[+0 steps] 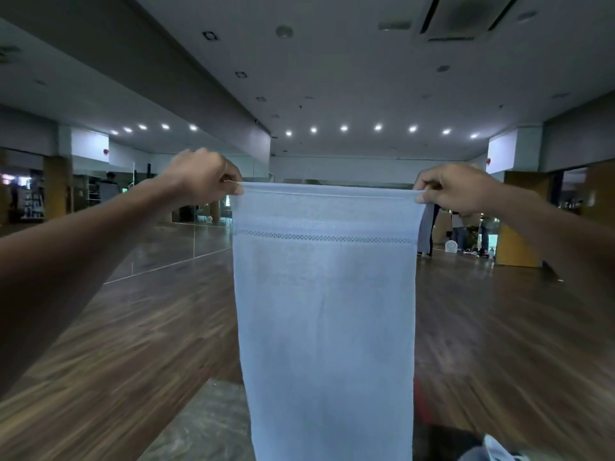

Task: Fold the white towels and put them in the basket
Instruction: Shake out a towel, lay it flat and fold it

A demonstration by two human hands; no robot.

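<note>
The wooden floor (133, 327) stretches out behind and below the towel. You are holding the white towel (324, 311) up in front of you. It is spread flat and hangs straight down, with a patterned band just under its top edge. Your left hand (203, 176) has its fingers clamped on the towel's top left corner. Your right hand (456, 189) pinches the top right corner the same way. A bit of pale cloth (496, 449) shows beside the towel's lower right edge.
</note>
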